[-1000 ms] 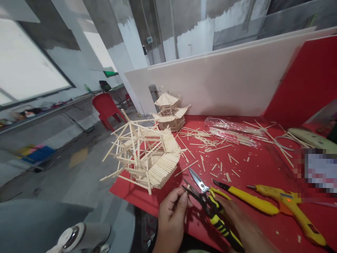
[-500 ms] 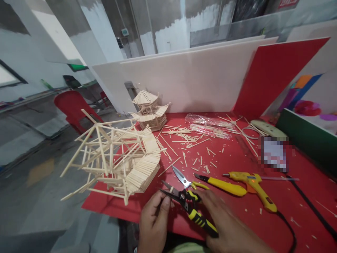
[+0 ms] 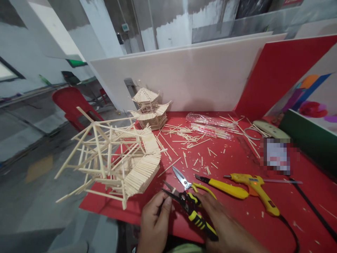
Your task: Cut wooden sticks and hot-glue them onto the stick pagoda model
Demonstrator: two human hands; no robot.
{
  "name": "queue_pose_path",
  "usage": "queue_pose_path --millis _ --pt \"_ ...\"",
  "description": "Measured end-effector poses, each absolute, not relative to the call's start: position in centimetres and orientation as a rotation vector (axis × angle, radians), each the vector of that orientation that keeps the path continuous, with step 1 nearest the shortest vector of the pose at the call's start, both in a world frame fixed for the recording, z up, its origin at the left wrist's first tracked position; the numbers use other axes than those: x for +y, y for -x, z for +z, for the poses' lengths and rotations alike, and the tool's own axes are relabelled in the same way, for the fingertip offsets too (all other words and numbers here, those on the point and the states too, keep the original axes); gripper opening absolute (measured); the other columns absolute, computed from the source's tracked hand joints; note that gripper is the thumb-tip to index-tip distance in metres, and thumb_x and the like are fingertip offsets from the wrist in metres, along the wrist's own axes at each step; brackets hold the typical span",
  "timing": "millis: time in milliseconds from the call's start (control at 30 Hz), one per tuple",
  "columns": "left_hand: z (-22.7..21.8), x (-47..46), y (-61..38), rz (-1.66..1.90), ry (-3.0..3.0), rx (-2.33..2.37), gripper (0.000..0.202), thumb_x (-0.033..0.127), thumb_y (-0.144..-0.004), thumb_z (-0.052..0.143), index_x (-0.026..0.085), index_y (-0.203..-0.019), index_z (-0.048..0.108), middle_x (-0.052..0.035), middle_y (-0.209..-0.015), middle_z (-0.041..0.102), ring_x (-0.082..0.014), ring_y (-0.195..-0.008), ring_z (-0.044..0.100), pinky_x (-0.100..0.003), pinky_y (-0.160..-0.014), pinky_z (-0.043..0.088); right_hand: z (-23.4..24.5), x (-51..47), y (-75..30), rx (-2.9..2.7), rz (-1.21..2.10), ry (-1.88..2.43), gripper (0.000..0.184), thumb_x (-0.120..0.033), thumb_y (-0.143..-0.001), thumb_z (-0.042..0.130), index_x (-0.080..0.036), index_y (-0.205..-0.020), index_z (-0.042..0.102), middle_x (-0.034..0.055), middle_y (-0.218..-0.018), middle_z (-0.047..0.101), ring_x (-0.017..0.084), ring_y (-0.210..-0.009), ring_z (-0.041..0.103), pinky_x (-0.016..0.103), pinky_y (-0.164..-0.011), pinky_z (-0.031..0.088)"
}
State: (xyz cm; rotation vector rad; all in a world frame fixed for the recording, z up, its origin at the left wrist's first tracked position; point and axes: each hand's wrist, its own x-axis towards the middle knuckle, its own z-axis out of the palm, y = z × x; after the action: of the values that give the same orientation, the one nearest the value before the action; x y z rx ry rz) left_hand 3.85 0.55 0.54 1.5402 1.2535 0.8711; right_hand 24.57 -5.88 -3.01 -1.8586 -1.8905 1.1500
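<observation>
My left hand (image 3: 154,221) pinches a thin wooden stick at the near edge of the red table (image 3: 237,218); the stick is hard to see between the fingers. My right hand (image 3: 223,228) grips the black-and-yellow handles of a pair of cutting pliers (image 3: 188,207), whose jaws point at the left fingertips. Just left of both hands stands a large wooden-stick roof frame (image 3: 118,158), overhanging the table's left edge.
Yellow-handled scissors (image 3: 202,182) and a yellow glue gun (image 3: 255,188) with its black cord lie right of the pliers. A small stick pagoda (image 3: 149,109) stands at the back, by a plastic bag of sticks (image 3: 210,128). Cut stick scraps litter the top. White and red boards wall the rear.
The view has swung right and settled. Both hands stay close together with the pliers' jaws at the left fingertips; they barely moved over the last half second.
</observation>
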Motion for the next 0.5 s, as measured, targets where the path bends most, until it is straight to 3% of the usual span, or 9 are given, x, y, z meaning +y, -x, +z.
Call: queue_pose_path --millis 167,300,400,500 --pt "0.4 0.6 -4.0 0.879 -1.605 1.253 0.031 0.037 -0.095 0.051 0.019 -0.074 0.064 -0.0011 -0.066 0.059 -0.0154 -0.064 0.056 -0.023 -0.061 0.044 -5.1 -6.3 -24.6 -1.891 1.021 1.755 0.1 -0.016 -0.06 0.06 -0.026 -0.154 0.029 0.0128 -0.153 0.043 0.034 -0.14 0.041 0.048 -0.108 0.041" --pt "0.5 0.7 -4.0 0.915 -1.676 1.26 0.027 0.033 -0.094 0.054 0.018 -0.075 0.068 -0.0022 -0.067 0.063 -0.0161 -0.065 0.06 -0.022 -0.062 0.045 -5.5 -6.3 -24.3 -1.818 1.061 1.671 0.084 -0.017 -0.061 0.063 -0.026 -0.142 0.045 0.0121 -0.133 0.059 0.029 -0.116 0.061 0.037 -0.091 0.052" --pt "0.9 0.6 -4.2 0.998 -1.69 1.287 0.016 0.03 -0.09 0.061 0.02 -0.085 0.073 -0.0036 -0.075 0.069 -0.0182 -0.071 0.065 -0.022 -0.065 0.048 -5.6 -6.5 -24.1 -1.792 0.989 1.652 0.075 -0.017 -0.063 0.064 -0.026 -0.135 0.051 0.0089 -0.116 0.067 0.025 -0.096 0.066 0.031 -0.078 0.053" --pt "1.4 0.5 -4.4 1.021 -1.75 1.255 0.015 0.025 -0.089 0.062 0.021 -0.081 0.073 -0.0029 -0.072 0.069 -0.017 -0.067 0.064 -0.021 -0.063 0.047 -5.9 -6.8 -24.2 -1.782 0.964 1.667 0.073 -0.018 -0.065 0.065 -0.028 -0.136 0.05 0.0054 -0.109 0.069 0.022 -0.086 0.067 0.028 -0.07 0.051"
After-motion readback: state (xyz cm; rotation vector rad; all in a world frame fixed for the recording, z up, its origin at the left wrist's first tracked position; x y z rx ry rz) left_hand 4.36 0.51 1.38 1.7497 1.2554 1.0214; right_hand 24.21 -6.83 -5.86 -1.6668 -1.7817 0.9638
